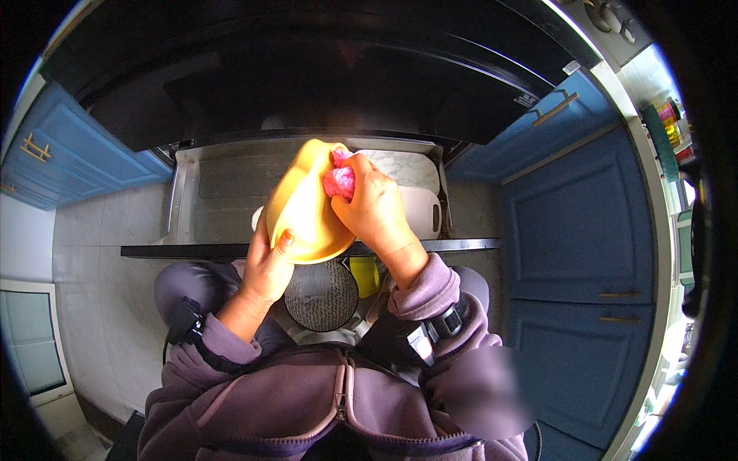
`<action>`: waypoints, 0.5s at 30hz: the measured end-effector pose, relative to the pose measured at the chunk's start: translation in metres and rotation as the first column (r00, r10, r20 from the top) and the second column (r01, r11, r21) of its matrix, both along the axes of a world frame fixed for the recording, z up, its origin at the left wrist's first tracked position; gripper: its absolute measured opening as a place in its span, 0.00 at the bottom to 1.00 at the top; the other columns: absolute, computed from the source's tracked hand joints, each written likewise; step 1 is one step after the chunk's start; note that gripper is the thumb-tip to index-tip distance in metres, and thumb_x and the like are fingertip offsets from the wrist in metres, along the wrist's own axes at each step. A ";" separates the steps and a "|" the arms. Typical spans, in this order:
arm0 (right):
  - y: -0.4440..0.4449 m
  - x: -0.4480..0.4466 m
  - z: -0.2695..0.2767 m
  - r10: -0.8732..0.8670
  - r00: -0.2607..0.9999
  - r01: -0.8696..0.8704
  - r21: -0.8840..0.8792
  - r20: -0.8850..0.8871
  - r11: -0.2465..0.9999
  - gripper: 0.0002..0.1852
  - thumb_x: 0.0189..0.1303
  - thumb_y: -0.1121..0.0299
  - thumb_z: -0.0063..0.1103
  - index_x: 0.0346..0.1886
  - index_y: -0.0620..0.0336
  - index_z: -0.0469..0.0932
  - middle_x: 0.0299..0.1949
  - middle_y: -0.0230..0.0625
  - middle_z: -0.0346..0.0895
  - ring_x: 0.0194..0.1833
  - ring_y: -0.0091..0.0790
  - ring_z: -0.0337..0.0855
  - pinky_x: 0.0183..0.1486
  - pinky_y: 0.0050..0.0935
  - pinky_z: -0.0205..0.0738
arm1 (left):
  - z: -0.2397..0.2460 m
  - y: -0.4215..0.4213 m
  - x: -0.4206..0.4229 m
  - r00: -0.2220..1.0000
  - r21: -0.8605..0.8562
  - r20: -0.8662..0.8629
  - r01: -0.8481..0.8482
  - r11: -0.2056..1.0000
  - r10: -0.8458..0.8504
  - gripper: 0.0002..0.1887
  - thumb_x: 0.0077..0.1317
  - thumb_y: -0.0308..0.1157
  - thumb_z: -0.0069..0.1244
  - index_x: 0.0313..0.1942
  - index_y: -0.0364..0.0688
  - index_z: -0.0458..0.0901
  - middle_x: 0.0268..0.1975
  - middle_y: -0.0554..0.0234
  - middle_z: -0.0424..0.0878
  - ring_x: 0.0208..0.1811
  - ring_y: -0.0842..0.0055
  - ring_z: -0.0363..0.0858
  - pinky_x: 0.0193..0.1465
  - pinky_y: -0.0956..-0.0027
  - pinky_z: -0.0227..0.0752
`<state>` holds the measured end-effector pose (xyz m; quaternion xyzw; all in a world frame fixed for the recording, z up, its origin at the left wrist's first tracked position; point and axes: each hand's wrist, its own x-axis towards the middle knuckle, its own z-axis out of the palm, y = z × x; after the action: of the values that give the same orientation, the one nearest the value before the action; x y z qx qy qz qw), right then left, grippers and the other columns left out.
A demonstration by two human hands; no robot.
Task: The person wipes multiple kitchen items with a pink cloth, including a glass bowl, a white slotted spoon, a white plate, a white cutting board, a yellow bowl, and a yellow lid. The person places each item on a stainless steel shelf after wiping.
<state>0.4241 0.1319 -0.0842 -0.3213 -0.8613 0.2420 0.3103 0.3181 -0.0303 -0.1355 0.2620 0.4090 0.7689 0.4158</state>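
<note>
Tilted over an open drawer, a yellow plastic bowl [308, 216] faces me with its inside brightly lit. My left hand [270, 262] grips it at the lower left, the thumb over the near rim and the other fingers underneath. In my right hand [375, 201] is a bunched pink cloth [339, 182], held against the bowl's inner wall near the right rim. Part of the cloth is hidden by my fingers. Beneath the bowl, the metal drawer [230, 190] holds a marble-patterned board [412, 167] and a white cutting board [424, 213] at its right end.
The drawer's dark front edge [190, 251] runs across before my knees. Between my legs are a round, dark patterned object [321, 297] and a yellow item [364, 276]. A black glossy appliance front [346, 86] rises beyond the drawer, with blue cabinets [576, 219] on the right.
</note>
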 end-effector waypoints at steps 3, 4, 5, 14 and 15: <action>-0.001 0.000 0.004 -0.024 0.998 0.023 -0.030 -0.061 0.999 0.21 0.44 0.72 0.66 0.45 0.63 0.74 0.37 0.53 0.81 0.40 0.58 0.83 0.44 0.47 0.78 | -0.003 0.000 0.006 0.998 0.008 -0.055 -0.016 1.000 0.016 0.32 0.71 0.38 0.53 0.69 0.36 0.59 0.64 0.59 0.69 0.65 0.72 0.67 0.69 0.66 0.59; -0.004 0.000 0.005 -0.019 0.994 0.017 -0.012 -0.105 1.000 0.21 0.44 0.72 0.67 0.45 0.63 0.74 0.37 0.53 0.81 0.40 0.58 0.83 0.44 0.47 0.78 | -0.003 0.000 0.007 0.997 0.010 -0.078 -0.025 1.000 0.025 0.32 0.71 0.38 0.53 0.69 0.36 0.59 0.64 0.59 0.69 0.65 0.72 0.67 0.69 0.66 0.59; -0.008 -0.001 0.006 -0.035 0.991 0.032 -0.026 -0.128 0.999 0.21 0.44 0.72 0.67 0.45 0.63 0.75 0.37 0.53 0.80 0.41 0.58 0.83 0.45 0.46 0.78 | -0.004 0.001 0.007 0.993 0.030 -0.105 -0.054 0.998 0.057 0.32 0.71 0.38 0.53 0.69 0.37 0.58 0.64 0.59 0.69 0.65 0.72 0.67 0.70 0.65 0.59; -0.057 -0.004 0.010 0.311 0.919 -0.377 -0.310 -0.241 0.873 0.19 0.46 0.74 0.69 0.44 0.62 0.76 0.40 0.50 0.80 0.43 0.52 0.84 0.46 0.41 0.77 | -0.001 0.021 -0.012 0.970 0.062 0.241 -0.035 0.997 0.019 0.34 0.72 0.50 0.48 0.70 0.40 0.58 0.67 0.57 0.69 0.67 0.67 0.69 0.72 0.56 0.60; -0.052 -0.001 0.013 0.333 0.878 -0.442 -0.316 -0.345 0.839 0.19 0.45 0.75 0.68 0.44 0.61 0.76 0.40 0.47 0.80 0.44 0.46 0.84 0.47 0.38 0.77 | 0.000 0.021 -0.012 0.948 -0.008 0.315 -0.030 1.000 0.031 0.36 0.71 0.52 0.48 0.70 0.41 0.58 0.67 0.58 0.69 0.67 0.68 0.69 0.72 0.56 0.60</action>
<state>0.4228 0.0797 -0.0715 -0.1563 -0.7919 0.5072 0.3019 0.3062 -0.0089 -0.1351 0.1288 0.3426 0.8065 0.4644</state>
